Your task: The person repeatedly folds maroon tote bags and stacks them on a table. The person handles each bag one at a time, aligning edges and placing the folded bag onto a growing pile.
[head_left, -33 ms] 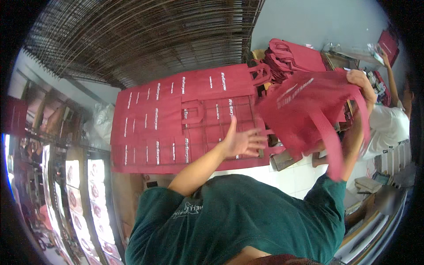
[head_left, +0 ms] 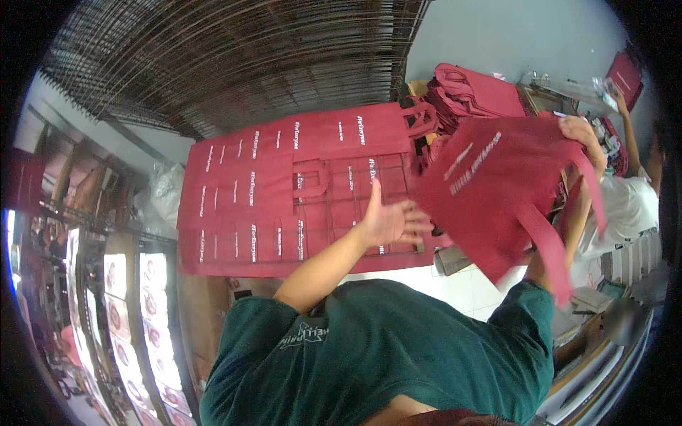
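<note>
A dark red tote bag (head_left: 490, 188) with white print and two loop handles hangs tilted from my right hand (head_left: 584, 138), which grips it at its upper right edge. The handles dangle toward my right forearm. Fingers spread and thumb up, my left hand (head_left: 394, 224) holds nothing. It hovers over a rack of wire frames (head_left: 339, 204) with more red bags laid flat on it. One flat bag (head_left: 310, 183) with its handle folded down lies just beyond that hand.
Behind the held bag, a pile of red bags (head_left: 476, 92) rests at the far right. Stacked wire racks (head_left: 241, 64) rise at the back. A co-worker in a white shirt (head_left: 618, 213) is at the right, an arm extended. Bright panels (head_left: 153, 305) stand at the left.
The tote bag has swung and spread flatter, its lower corner and handles moving slightly down and right. Both hands are nearly where they were.
</note>
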### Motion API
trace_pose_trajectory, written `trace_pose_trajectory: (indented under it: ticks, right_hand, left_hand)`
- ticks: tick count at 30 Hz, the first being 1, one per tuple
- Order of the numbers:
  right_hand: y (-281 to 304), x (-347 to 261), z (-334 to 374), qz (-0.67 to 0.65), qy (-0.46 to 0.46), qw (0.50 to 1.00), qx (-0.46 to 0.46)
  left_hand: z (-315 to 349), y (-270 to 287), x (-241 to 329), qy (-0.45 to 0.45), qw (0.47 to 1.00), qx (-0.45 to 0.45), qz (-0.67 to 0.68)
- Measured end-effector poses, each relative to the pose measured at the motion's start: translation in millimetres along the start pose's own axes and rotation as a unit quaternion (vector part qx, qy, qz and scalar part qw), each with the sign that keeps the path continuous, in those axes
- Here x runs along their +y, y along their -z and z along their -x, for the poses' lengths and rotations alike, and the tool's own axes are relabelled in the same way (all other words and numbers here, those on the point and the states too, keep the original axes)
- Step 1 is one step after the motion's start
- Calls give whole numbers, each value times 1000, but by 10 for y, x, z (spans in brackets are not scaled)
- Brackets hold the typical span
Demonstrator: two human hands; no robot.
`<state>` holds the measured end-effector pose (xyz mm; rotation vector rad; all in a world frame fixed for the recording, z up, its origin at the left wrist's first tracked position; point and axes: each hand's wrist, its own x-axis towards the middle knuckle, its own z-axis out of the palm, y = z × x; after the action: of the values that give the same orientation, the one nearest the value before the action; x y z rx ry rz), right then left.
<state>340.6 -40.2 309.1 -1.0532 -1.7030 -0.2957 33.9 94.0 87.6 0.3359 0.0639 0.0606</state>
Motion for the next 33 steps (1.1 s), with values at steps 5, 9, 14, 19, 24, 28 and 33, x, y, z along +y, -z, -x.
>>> trace_pose_trajectory:
  ticks: [5, 9, 14, 19, 24, 28, 33]
  right_hand:
    - [184, 127, 163, -97, 37, 994, -26]
    - [149, 116, 377, -231, -40, 972, 3]
    - [-634, -183, 1498, -574, -300, 753, 117]
    - [-1559, -1358, 2433, -790, -364, 476, 128]
    - [-1861, -1049, 2551, -605, -624, 453, 198]
    - [-2179, -662, 2430, -497, -640, 584, 48]
    - [-2624, -389, 1801, -457, -646, 605, 83]
  left_hand:
    - [-263, -120, 154, -106, 990, 77, -58]
    - [-195, -436, 295, -159, 966, 138, -150]
    - [381, -902, 427, -243, 938, 150, -196]
    - [1175, -673, 297, -240, 919, 215, -228]
    - [1864, -257, 133, -192, 889, 328, -254]
    - [2098, 90, 293, -166, 875, 374, -259]
    - [2427, 208, 568, -216, 841, 402, -291]
